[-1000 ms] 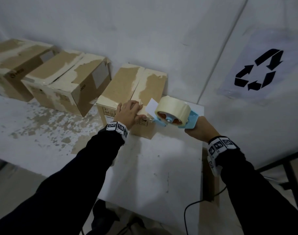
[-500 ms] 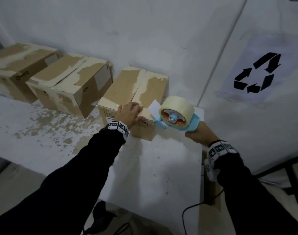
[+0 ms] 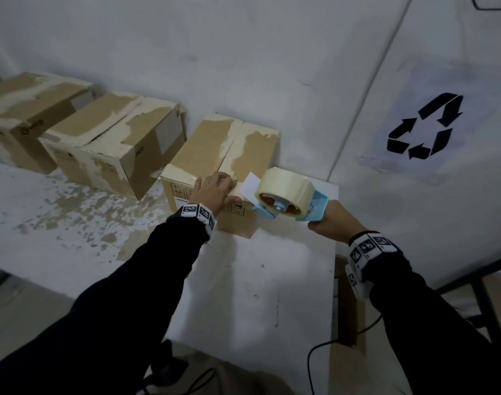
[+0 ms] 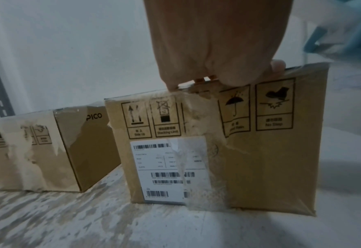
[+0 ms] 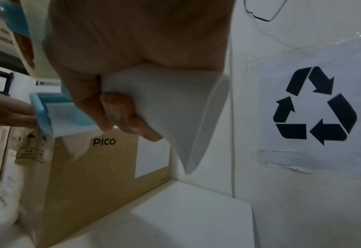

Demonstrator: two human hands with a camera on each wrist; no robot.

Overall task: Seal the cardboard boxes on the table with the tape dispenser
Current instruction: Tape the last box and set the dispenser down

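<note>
I see my left hand (image 3: 213,189) lying on the near top edge of the nearest cardboard box (image 3: 215,149), its fingers (image 3: 206,182) laid flat and close together over the flap seam, the thumb along the front edge. From the left wrist view the fingertips are hidden over the top edge, so I cannot tell exactly what they press. That box is matt brown card, rectangular, with pale patches where old tape has torn the surface away; its front face carries printed handling symbols and a white barcode label (image 4: 169,169) under a cloudy tape strip.

My right hand (image 3: 333,223) grips the handle of the tape dispenser (image 3: 289,201), fingers curled round the smooth pale plastic grip, as the right wrist view shows. The dispenser has a light blue plastic frame and a fat roll of cream, slightly glossy tape with an orange core. It hangs in the air just beside the box's near right corner, its front end close to my left thumb; whether it touches the card I cannot tell. A small white flap stands up between roll and hand.

Two more worn boxes (image 3: 115,143) stand to the left along the wall on the desk (image 3: 257,280), whose white coating is flaked in blotches on the left. A paper recycling sign (image 3: 423,126) is taped to the right wall.
</note>
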